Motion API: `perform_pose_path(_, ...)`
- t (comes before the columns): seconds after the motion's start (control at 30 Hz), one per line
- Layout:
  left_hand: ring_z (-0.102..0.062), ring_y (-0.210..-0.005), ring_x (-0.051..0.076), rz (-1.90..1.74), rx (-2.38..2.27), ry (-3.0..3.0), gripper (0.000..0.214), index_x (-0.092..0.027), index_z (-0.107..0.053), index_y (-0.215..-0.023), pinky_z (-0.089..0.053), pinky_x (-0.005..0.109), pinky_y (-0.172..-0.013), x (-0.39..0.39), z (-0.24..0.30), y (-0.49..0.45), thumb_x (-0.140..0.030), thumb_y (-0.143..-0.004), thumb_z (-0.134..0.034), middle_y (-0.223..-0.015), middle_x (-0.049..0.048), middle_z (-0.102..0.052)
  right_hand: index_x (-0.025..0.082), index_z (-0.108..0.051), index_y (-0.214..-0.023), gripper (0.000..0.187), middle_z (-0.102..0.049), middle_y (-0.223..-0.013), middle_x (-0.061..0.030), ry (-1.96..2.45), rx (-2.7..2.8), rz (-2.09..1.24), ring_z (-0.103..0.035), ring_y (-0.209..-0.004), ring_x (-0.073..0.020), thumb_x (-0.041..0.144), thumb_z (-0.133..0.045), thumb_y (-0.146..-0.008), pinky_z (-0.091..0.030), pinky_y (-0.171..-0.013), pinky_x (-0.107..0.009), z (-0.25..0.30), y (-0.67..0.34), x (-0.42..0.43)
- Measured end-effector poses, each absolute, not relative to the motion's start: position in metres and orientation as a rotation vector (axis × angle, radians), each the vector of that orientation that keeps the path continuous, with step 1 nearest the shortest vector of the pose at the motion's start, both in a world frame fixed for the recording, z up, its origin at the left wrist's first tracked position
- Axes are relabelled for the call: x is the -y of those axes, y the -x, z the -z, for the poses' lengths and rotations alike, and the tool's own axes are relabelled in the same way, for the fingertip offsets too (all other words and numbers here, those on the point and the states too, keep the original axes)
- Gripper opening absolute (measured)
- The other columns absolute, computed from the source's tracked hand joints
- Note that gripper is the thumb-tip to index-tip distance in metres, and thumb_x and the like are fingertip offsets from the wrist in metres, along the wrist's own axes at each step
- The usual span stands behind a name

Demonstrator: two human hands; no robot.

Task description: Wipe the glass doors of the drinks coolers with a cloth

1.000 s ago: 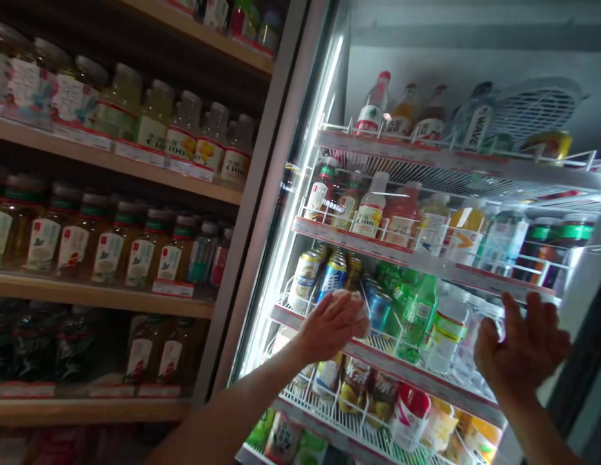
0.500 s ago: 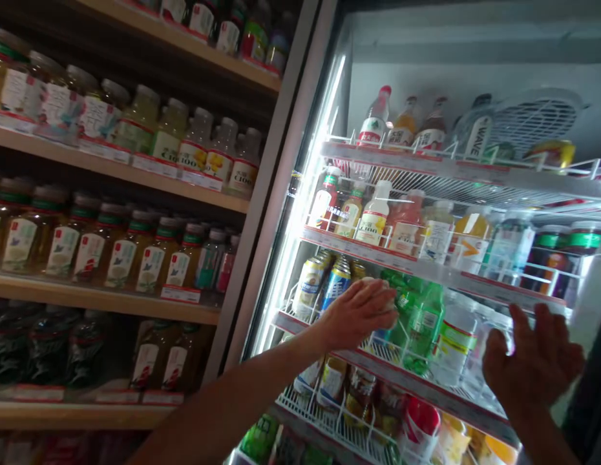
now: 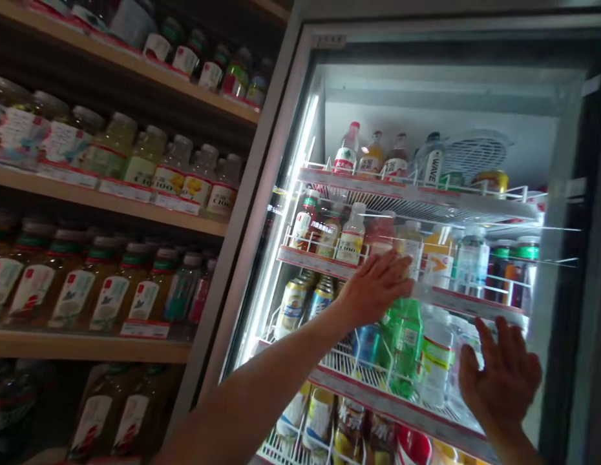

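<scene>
My left hand (image 3: 375, 287) reaches up in front of the lit drinks fridge, fingers stretched out, holding nothing. Behind it stand a green bottle (image 3: 408, 342) and the second shelf edge (image 3: 310, 261). Lower and to the right, my right hand (image 3: 504, 374) is raised with fingers spread, and it is empty too. Nearest to it is a clear bottle with a yellow-green label (image 3: 437, 355). Reflected lettering and streaks suggest glass in front of the shelves. Whether either hand touches it I cannot tell.
Wooden shelves (image 3: 87, 345) on the left carry rows of bottled drinks (image 3: 77, 297). A metal frame post (image 3: 242, 239) separates them from the fridge. The top wire shelf (image 3: 417, 194) holds several bottles; cans (image 3: 291, 303) stand lower left, and a dark door edge (image 3: 562, 323) runs along the right.
The view has shifted so the fridge's top frame and right side now show. Against the shelves, my left hand is higher and further right. Both hands stay open.
</scene>
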State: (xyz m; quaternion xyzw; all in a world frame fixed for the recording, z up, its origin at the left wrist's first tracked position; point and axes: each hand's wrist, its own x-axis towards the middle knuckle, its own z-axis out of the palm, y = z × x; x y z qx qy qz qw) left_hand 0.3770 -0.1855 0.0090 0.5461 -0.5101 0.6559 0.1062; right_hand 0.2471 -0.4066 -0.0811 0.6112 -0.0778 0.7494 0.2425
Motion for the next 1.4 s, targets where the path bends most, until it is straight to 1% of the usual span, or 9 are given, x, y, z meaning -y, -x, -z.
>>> perform_pose_path(0.27, -0.020, -0.139, 0.030, -1.794, 0.641, -1.528, 0.038, -0.017, -0.050, -0.125, -0.028, 0.049, -0.111, 0.123, -0.072, -0.421, -0.018, -0.087, -0.044, -0.147, 0.0119, -0.031, 0.024, -0.028, -0.143, 0.056, -0.035, -0.146, -0.0117, -1.728, 0.238, -2.030, -0.035, -0.133, -0.0321, 0.030, -0.039, -0.088, -0.026, -0.105, -0.053, 0.089, -0.247, 0.406)
perform_pose_path(0.5, -0.022, -0.139, 0.027, -2.035, 1.510, -1.512, 0.032, -0.026, -0.055, -0.119, -0.026, 0.045, -0.112, 0.193, -0.032, -0.370, -0.024, -0.088, -0.045, -0.143, 0.0020, -0.039, 0.015, -0.042, -0.136, 0.053, -0.035, -0.144, -0.0178, -1.690, 0.217, -2.069, -0.037, -0.129, -0.0366, 0.038, -0.034, -0.089, -0.029, -0.097, -0.054, 0.030, -0.248, 0.399)
perform_pose_path(0.63, -0.029, -0.136, 0.022, -2.092, 1.764, -1.511, 0.032, -0.029, -0.055, -0.119, -0.028, 0.042, -0.112, 0.205, -0.055, -0.362, -0.026, -0.089, -0.045, -0.142, -0.0027, -0.040, 0.013, -0.040, -0.137, 0.054, -0.035, -0.144, -0.0189, -1.662, 0.267, -2.085, -0.033, -0.132, -0.0344, 0.037, -0.029, -0.090, -0.025, -0.099, -0.056, -0.013, -0.252, 0.400)
perform_pose_path(0.7, -0.029, -0.136, 0.021, -2.061, 1.610, -1.548, 0.032, -0.028, -0.055, -0.118, -0.030, 0.043, -0.110, 0.189, -0.082, -0.374, -0.023, -0.088, -0.046, -0.142, -0.0007, -0.041, 0.014, -0.040, -0.137, 0.053, -0.035, -0.144, -0.0175, -1.697, 0.271, -2.071, -0.031, -0.134, -0.0326, 0.037, -0.030, -0.090, -0.023, -0.102, -0.055, -0.017, -0.253, 0.402)
perform_pose_path(0.8, -0.028, -0.137, 0.026, -1.919, 0.993, -1.567, 0.034, -0.022, -0.056, -0.118, -0.032, 0.047, -0.109, 0.155, -0.120, -0.400, -0.016, -0.086, -0.044, -0.142, 0.0068, -0.041, 0.016, -0.041, -0.136, 0.052, -0.036, -0.144, -0.0152, -1.725, 0.275, -2.086, -0.030, -0.135, -0.0307, 0.037, -0.031, -0.090, -0.021, -0.105, -0.054, -0.012, -0.254, 0.403)
perform_pose_path(0.9, -0.026, -0.137, 0.030, -1.820, 0.611, -1.485, 0.037, -0.017, -0.053, -0.120, -0.030, 0.049, -0.109, 0.139, -0.131, -0.411, -0.015, -0.085, -0.045, -0.143, 0.0119, -0.038, 0.018, -0.041, -0.136, 0.051, -0.038, -0.143, -0.0146, -1.728, 0.283, -2.101, -0.029, -0.136, -0.0299, 0.038, -0.031, -0.090, -0.021, -0.106, -0.053, -0.009, -0.254, 0.402)
perform_pose_path(0.97, -0.027, -0.136, 0.030, -1.874, 0.679, -1.473, 0.035, -0.018, -0.054, -0.119, -0.031, 0.049, -0.108, 0.149, -0.120, -0.404, -0.018, -0.085, -0.047, -0.143, 0.0107, -0.039, 0.018, -0.041, -0.136, 0.051, -0.038, -0.143, -0.0148, -1.735, 0.290, -2.095, -0.029, -0.136, -0.0293, 0.038, -0.031, -0.090, -0.021, -0.107, -0.053, -0.009, -0.254, 0.401)
perform_pose_path(1.2, -0.032, -0.135, 0.024, -2.166, 1.604, -1.449, 0.032, -0.026, -0.055, -0.117, -0.032, 0.043, -0.109, 0.197, -0.094, -0.375, -0.023, -0.085, -0.049, -0.141, 0.0027, -0.043, 0.020, -0.039, -0.138, 0.050, -0.039, -0.142, -0.0151, -1.696, 0.291, -2.090, -0.030, -0.135, -0.0292, 0.037, -0.033, -0.090, -0.023, -0.106, -0.052, -0.010, -0.254, 0.404)
perform_pose_path(1.4, -0.026, -0.137, 0.028, -1.879, 0.619, -1.409, 0.036, -0.019, -0.053, -0.119, -0.032, 0.050, -0.108, 0.126, -0.130, -0.425, -0.015, -0.085, -0.044, -0.143, 0.0103, -0.039, 0.019, -0.040, -0.136, 0.050, -0.039, -0.142, -0.0149, -1.700, 0.273, -2.085, -0.030, -0.135, -0.0304, 0.035, -0.036, -0.089, -0.024, -0.105, -0.053, -0.010, -0.254, 0.406)
